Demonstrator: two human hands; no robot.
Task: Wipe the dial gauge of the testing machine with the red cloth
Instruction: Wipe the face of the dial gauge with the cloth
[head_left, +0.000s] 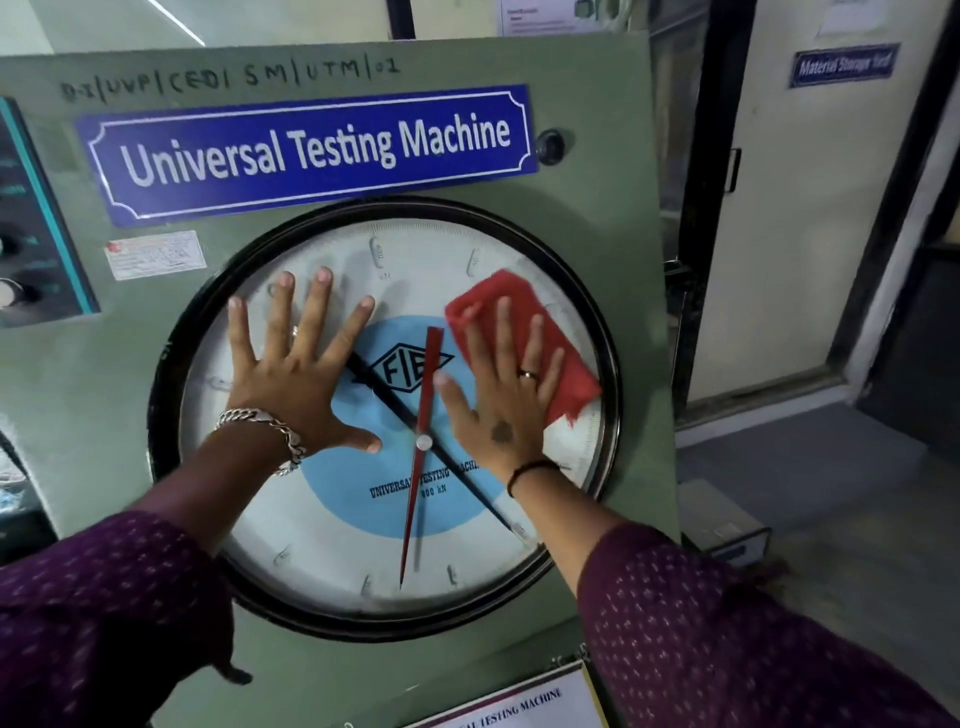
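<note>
my right hand (498, 395) presses the red cloth (524, 332) flat, fingers spread, on the dial gauge (322, 540); my left hand (296, 374) lies spread and empty; wiping looks midway, lower glass left.

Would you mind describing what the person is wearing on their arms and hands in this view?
Both arms have dark purple sleeves with a pattern of small pale specks, pushed up the forearms. The left hand has a chunky silver chain bracelet at the wrist and a ring on one of its fingers. The right hand has a ring, a thin black wrist band and a small dark mark on its back.
</note>
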